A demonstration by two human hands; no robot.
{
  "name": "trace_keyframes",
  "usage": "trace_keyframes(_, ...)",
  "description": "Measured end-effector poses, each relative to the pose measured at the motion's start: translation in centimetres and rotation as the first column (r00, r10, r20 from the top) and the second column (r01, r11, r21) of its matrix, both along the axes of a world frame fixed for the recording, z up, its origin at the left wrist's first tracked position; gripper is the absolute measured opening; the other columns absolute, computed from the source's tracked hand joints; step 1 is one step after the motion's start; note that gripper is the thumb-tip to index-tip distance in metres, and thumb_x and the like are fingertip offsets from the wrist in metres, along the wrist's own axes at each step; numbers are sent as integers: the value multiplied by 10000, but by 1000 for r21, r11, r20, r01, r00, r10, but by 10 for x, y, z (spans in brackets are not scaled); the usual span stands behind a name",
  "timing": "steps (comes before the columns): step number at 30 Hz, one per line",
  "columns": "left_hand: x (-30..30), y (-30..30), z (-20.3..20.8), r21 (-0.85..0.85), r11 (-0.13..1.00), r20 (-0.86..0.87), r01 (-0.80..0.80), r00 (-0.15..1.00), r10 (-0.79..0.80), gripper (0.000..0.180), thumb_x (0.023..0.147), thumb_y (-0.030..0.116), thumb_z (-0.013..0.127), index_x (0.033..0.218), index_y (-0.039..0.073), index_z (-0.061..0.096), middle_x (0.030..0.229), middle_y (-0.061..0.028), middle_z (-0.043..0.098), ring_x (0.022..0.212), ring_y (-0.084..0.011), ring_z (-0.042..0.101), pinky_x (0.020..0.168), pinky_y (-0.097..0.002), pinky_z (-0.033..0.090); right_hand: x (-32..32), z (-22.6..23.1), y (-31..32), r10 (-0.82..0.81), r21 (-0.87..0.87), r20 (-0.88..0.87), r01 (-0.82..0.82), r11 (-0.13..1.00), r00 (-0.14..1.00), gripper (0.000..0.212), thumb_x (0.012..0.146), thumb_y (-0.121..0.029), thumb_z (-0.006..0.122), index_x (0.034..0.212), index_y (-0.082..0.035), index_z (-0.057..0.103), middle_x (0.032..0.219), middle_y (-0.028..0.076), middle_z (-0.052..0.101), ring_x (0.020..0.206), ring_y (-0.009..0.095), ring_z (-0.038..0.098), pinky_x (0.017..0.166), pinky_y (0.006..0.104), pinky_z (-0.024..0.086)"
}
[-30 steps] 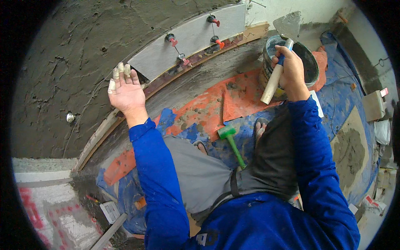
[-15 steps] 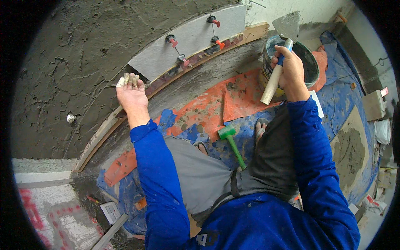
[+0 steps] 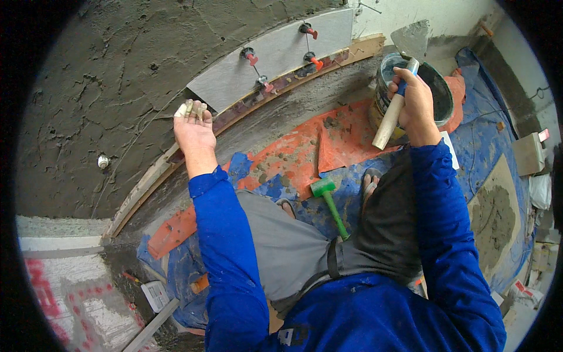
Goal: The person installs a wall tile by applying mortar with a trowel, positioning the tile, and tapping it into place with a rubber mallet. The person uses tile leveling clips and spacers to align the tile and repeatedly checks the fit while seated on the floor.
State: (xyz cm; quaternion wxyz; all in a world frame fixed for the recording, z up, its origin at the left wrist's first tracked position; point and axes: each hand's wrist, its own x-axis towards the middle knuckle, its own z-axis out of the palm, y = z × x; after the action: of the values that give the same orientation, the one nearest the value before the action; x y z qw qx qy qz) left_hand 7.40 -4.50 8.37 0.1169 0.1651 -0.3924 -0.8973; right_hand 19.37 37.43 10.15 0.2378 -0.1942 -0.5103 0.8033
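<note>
Two bare hands work low against a rough grey mortar wall (image 3: pixel 105 88), the biggest thing in view, which rises beyond and to the left of the left fingertips. Under the knees lies a blue and orange floor sheet (image 3: pixel 293 152), spread below both sets of fingers and spattered with mortar. A pale grey tile (image 3: pixel 275 56) is set on the wall just right of and above the left fingers, with red levelling clips (image 3: pixel 251 57) along its joints. A dark bucket (image 3: pixel 437 97) stands directly under and behind the right fingers. A green-headed mallet (image 3: pixel 328 202) lies on the sheet, well below the fingers of both hands and between the knees.

The right hand (image 3: pixel 413 102) is clenched around the pale wooden handle of a trowel (image 3: pixel 404 64); the handle slants down to the left from the fist, and the mortar-smeared blade points up past the knuckles, over the bucket's rim. The left hand (image 3: pixel 193 132) is raised palm up near the tile's lower left corner, its fingers (image 3: pixel 190 110) curled loosely around a few small pale pieces (image 3: pixel 183 109), too small to identify, resting at the fingertips.
</note>
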Motion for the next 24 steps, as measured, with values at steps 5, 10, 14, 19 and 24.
trace_keyframes(5,0,1,0,6,1000,3,2,1000,-2,251,947,240,602,1081,33,650,1081,-92,660,969,-247,635,776,-373,537,-1,-1,0,-7,21,9,7,1000,1000,114,911,-130,657,895,-51,576,762,26,543,634,139,557,563,302,458)
trace_keyframes(10,0,2,-1,-4,1000,14,6,1000,-5,252,957,263,584,1075,52,653,1070,-79,664,959,-233,639,782,-367,528,0,0,1,4,-34,17,-3,999,1000,145,904,-106,688,884,-53,554,778,40,553,633,152,557,556,296,459)
trace_keyframes(14,-1,2,-2,-25,1000,24,9,1000,-9,262,969,302,565,1076,80,653,1055,-57,671,939,-211,641,791,-354,511,-1,0,1,-7,-18,10,7,1000,1000,135,902,-117,683,884,-55,565,771,37,550,625,150,554,557,297,457)
trace_keyframes(19,1,3,-2,-26,1000,41,-2,999,3,254,958,295,582,1069,78,655,1049,-56,673,936,-209,642,784,-349,514,-1,-3,2,24,-30,7,-24,999,1000,112,905,-131,662,888,-57,579,778,27,542,624,141,548,559,295,456)
trace_keyframes(24,4,7,3,-35,999,68,-5,998,8,262,956,298,583,1068,72,654,1040,-55,673,925,-208,642,787,-351,517,-1,0,0,6,-33,-5,-6,999,1000,107,914,-115,648,899,-44,570,812,36,531,630,147,540,563,299,451)
